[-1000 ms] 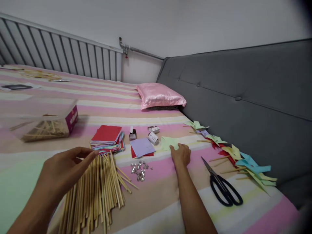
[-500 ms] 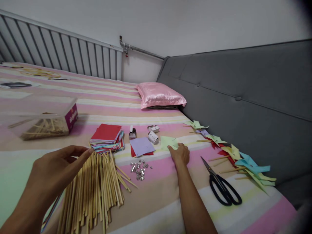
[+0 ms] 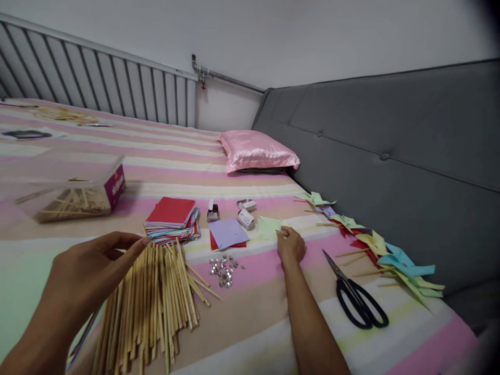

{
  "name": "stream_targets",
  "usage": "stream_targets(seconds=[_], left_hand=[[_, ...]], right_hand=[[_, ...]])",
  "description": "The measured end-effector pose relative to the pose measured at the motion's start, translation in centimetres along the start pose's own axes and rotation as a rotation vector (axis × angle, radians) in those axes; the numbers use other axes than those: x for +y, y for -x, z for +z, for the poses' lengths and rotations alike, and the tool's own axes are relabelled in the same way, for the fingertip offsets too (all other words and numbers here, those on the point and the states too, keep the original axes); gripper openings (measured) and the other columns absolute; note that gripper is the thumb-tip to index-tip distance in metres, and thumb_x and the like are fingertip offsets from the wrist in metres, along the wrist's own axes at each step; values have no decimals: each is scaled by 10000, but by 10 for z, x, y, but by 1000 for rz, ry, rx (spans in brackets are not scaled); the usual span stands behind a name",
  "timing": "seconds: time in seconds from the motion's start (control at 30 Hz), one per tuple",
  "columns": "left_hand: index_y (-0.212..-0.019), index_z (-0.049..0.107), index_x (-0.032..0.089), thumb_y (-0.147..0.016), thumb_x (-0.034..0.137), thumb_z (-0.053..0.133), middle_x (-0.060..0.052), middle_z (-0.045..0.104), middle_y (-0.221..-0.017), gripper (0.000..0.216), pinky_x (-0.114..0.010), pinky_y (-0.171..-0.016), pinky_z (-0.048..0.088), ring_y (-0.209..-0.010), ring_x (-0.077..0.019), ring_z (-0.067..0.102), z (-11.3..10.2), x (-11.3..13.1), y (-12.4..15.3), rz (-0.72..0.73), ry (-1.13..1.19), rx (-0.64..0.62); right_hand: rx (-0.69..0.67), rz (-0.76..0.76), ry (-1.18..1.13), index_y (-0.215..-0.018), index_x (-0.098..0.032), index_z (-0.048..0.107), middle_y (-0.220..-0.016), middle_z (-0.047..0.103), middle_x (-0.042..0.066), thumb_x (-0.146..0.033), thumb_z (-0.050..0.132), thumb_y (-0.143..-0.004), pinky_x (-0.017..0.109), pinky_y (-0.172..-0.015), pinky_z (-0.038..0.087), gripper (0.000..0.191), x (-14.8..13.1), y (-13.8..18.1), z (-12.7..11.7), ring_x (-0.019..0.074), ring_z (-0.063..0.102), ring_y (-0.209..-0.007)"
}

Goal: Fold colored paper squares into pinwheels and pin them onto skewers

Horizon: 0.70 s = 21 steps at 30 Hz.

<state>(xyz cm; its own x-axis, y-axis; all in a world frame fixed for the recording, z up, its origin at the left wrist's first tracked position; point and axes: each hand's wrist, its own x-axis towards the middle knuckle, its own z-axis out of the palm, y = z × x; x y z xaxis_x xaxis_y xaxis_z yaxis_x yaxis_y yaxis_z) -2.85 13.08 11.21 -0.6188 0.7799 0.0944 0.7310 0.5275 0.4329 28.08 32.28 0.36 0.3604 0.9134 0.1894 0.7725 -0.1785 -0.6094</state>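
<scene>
Pale green folded paper sits pinched under curled fingertips of the right hand. The left hand, fingers apart, touches thin bamboo sticks. Beyond them, the clear plastic box has a magenta label, its writing unreadable.

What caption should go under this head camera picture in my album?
Left hand at the wooden sticks, right hand touching green paper on a striped bed.

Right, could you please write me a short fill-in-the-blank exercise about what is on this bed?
The right hand touches a light ____ paper sheet.
The scissors beside it have ____ handles.
The left hand touches wooden sticks lying near the paper stack, whose top sheet is ____.
Missing words: green; black; red.
</scene>
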Motion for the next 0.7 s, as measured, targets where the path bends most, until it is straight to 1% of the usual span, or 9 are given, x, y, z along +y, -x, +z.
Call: stream_targets(seconds=[0.1, 0.23, 0.33, 0.43, 0.5, 0.57, 0.63, 0.7], left_hand=[[-875, 656, 273, -710, 570, 492, 61, 660, -648, 377, -223, -594, 336, -708, -186, 596, 0, 0, 0, -3, 12, 7], [-861, 657, 265, -701, 565, 491, 54, 666, -660, 378, -230, -604, 346, -703, -190, 597, 0, 0, 0, -3, 22, 22], [-860, 660, 271, -695, 565, 489, 52, 665, -663, 379, -240, -625, 358, -683, -191, 588, -2, 1, 1, 3, 28, 49], [-851, 665, 261, -676, 550, 518, 45, 679, -701, 369, -252, -656, 371, -691, -191, 593, -4, 6, 5, -6, 116, 68], [-851, 668, 239, -668, 559, 539, 28, 684, -708, 390, -262, -660, 383, -695, -197, 597, 0, 12, 10, -12, 266, 45], [-856, 667, 212, -682, 597, 535, 1, 685, -712, 442, -275, -661, 401, -715, -209, 600, 10, 19, 16, 2, 494, -16], [-874, 676, 200, -689, 631, 521, -35, 703, -796, 494, -296, -689, 420, -796, -232, 611, 23, 27, 21, 45, 709, -117], [-893, 691, 192, -702, 669, 475, -76, 705, -943, 558, -320, -728, 441, -914, -258, 606, 35, 35, 27, 23, 943, -268]], right_hand=[[57, -2, -16, -963, -254, 689, -993, 682, 77, -268, 503, -778, 364, -801, 407, 263, 0, 1, -1, 266, 582, -959], [212, -1, -99, -932, -197, 706, -1006, 652, 122, -287, 473, -797, 340, -809, 420, 285, -1, 1, -5, 269, 567, -963], [329, -34, -217, -976, -138, 688, -1009, 638, 136, -305, 430, -831, 300, -802, 440, 340, -5, -1, -13, 236, 583, -909], [389, -93, -343, -1031, -103, 656, -1014, 643, 136, -351, 404, -859, 265, -718, 472, 394, -14, -2, -24, 200, 605, -829], [396, -158, -504, -1044, -101, 645, -988, 659, 125, -377, 412, -863, 262, -671, 485, 404, -23, 2, -32, 195, 619, -815], [372, -255, -737, -1019, -113, 655, -948, 672, 107, -382, 472, -843, 277, -660, 496, 370, -35, 15, -38, 203, 629, -817], [297, -378, -897, -974, -155, 676, -947, 672, 79, -353, 559, -806, 296, -680, 506, 285, -49, 35, -42, 209, 630, -842], [155, -520, -945, -957, -206, 685, -947, 670, 53, -282, 568, -818, 298, -696, 511, 197, -62, 61, -44, 200, 624, -879]])
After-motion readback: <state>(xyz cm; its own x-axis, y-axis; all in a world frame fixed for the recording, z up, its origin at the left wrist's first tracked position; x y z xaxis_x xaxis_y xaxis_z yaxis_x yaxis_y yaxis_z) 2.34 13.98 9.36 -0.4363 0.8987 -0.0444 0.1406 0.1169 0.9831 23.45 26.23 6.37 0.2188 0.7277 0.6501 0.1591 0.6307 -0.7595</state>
